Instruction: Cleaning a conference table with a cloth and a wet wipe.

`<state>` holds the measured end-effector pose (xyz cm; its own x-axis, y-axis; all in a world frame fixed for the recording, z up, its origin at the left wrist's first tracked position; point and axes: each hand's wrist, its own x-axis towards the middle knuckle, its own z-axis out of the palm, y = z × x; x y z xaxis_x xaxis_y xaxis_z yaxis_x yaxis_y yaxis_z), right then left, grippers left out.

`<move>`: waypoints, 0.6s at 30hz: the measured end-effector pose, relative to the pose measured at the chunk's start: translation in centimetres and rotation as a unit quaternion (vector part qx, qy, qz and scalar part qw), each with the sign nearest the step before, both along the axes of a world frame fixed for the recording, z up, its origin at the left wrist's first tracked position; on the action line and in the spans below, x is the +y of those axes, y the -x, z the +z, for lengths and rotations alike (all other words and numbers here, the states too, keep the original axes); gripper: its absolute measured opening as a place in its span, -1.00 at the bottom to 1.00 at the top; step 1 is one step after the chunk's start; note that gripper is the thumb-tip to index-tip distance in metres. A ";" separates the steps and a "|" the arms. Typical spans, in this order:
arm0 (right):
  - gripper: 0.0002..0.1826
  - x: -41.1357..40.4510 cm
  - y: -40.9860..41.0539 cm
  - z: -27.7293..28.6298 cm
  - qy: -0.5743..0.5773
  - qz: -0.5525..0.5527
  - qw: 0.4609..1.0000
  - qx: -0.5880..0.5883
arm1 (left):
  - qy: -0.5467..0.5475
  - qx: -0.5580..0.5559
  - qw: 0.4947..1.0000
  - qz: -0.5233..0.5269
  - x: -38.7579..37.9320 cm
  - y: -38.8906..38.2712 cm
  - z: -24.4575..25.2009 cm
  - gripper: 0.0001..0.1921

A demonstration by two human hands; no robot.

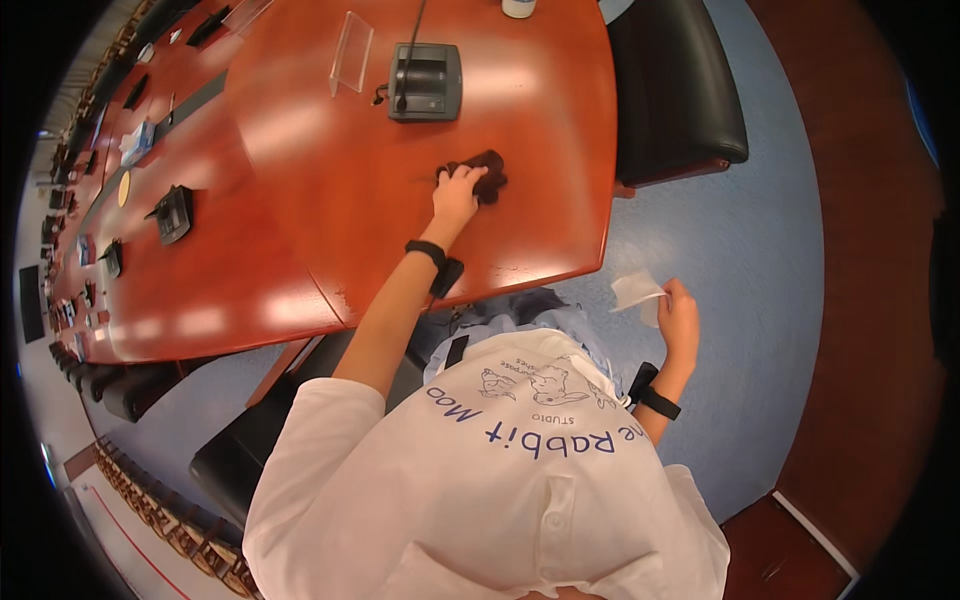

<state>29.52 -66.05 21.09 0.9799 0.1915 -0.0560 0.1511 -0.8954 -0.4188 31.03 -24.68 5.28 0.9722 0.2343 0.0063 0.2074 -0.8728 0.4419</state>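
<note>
My left hand point(456, 196) presses on a dark, crumpled cloth point(491, 177) on the glossy reddish wooden table point(345, 202). Its fingers are spread over the cloth's left part. My right hand point(677, 306) is off the table's edge, above the blue floor, and pinches a thin white sheet, paper or tissue point(636, 291), between thumb and fingers. Both wrists wear black bands. Just beyond the cloth stands a black desktop microphone base point(425, 82) with a thin stalk.
A clear acrylic stand point(352, 52) is left of the microphone base. A black chair point(671, 82) stands at the table's right side, another point(240, 457) below its near edge. More microphones point(174, 214) and a tissue box point(137, 142) lie to the left. A white container point(518, 7) is at the top.
</note>
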 end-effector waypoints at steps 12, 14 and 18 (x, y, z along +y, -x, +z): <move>-0.92 6.2 -4.5 0.8 -0.051 0.134 0.989 -0.042 | 0.077 -0.018 0.997 0.021 -0.9 13.2 3.2 -0.36; -0.93 6.1 -4.6 0.5 -0.053 0.124 0.990 -0.041 | 0.071 -0.095 0.992 0.035 1.5 12.7 2.5 -0.36; -0.93 5.5 -4.3 0.1 -0.028 0.132 0.990 -0.050 | 0.009 -0.148 0.978 0.146 6.3 10.1 2.6 -0.38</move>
<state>33.82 -60.51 21.17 0.8956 0.4413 0.0559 0.4193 -0.7955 -0.4374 20.90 -18.35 7.84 0.8199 0.5044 0.2709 0.3075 -0.7871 0.5348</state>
